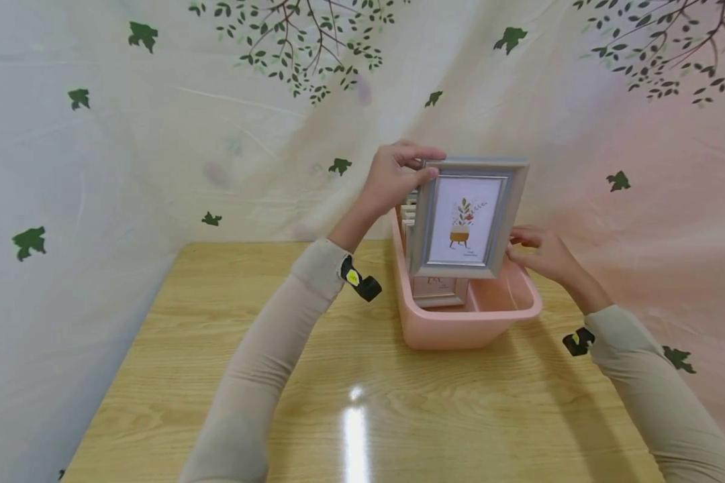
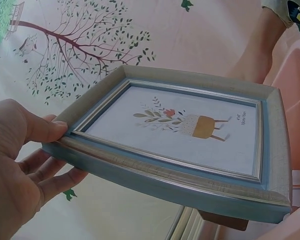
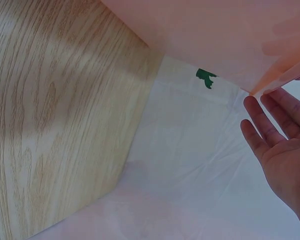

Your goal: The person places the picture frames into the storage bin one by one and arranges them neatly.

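My left hand [image 1: 393, 176] holds a grey-blue picture frame [image 1: 423, 221] by its upper left corner, thumb on the front and fingers behind. In the left wrist view the frame [image 2: 165, 192] shows a print of a plant in a legged pot. It is held above a pink plastic bin [image 1: 459, 329]. My right hand [image 1: 546, 255] grips the bin's right rim; in the right wrist view its fingertips lie under the rim's edge. Inside the bin another picture frame [image 1: 441, 298] lies low, mostly covered by the held one. More frame edges [image 1: 408, 211] show at the back left.
The bin stands on a wood-grain table [image 1: 266, 402] near its back edge. Behind hangs a pale cloth [image 1: 266, 154] printed with leaves and branches. Black straps with cameras [image 1: 362, 280] sit on both wrists.
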